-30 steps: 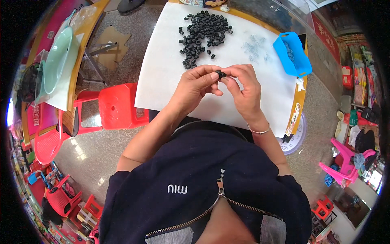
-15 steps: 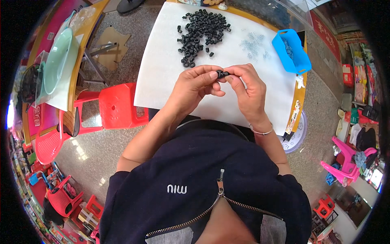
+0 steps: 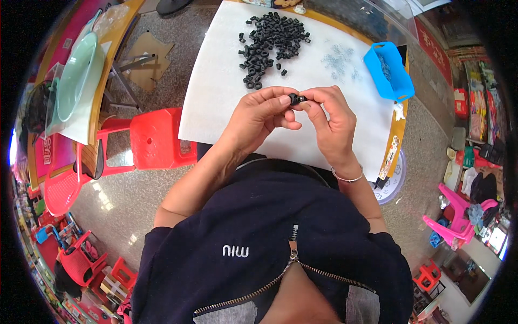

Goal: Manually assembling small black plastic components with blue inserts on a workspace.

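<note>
My left hand (image 3: 260, 114) and my right hand (image 3: 333, 123) meet over the white sheet (image 3: 216, 92) on the table. Between their fingertips they pinch a small black ring-shaped part (image 3: 295, 99); both hands touch it. A pile of several similar black rings (image 3: 268, 39) lies on the sheet beyond my hands. To the right of the pile is a scatter of small silvery metal pieces (image 3: 340, 58). A thin bracelet circles my right wrist.
A blue plastic basket (image 3: 389, 73) stands at the sheet's right edge. A red plastic chair (image 3: 156, 137) stands left of the table, more red chairs lower left. A pale green bowl (image 3: 73, 75) rests on a table at the left. A pink chair (image 3: 450, 216) is at the right.
My hands stay together on the black part over the sheet; only the fingers shift slightly.
</note>
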`<move>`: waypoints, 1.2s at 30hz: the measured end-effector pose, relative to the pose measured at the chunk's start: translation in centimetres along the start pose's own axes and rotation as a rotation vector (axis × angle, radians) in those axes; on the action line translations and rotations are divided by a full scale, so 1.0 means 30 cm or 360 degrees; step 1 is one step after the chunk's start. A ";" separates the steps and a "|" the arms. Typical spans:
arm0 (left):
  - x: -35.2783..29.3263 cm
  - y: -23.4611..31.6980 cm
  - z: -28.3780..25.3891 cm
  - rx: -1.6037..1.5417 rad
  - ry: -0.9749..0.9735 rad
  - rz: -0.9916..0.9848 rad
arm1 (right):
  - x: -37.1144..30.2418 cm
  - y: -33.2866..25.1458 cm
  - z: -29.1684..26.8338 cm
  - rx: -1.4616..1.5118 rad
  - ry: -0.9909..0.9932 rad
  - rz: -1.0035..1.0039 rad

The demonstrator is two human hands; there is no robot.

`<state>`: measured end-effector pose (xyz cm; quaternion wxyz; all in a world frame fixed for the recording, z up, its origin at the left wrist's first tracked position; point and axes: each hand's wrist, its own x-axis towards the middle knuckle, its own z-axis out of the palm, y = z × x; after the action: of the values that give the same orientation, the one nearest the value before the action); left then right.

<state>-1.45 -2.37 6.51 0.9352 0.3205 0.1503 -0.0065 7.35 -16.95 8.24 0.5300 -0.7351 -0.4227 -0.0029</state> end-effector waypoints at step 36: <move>0.034 -0.017 -0.014 0.0609 0.0093 0.0153 | 0.002 0.072 0.048 -0.0450 -0.0023 -0.0452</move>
<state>-0.65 -2.43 5.59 0.8517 0.4992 0.1581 0.0192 8.09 -15.95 5.97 0.4126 -0.7352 -0.5214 -0.1318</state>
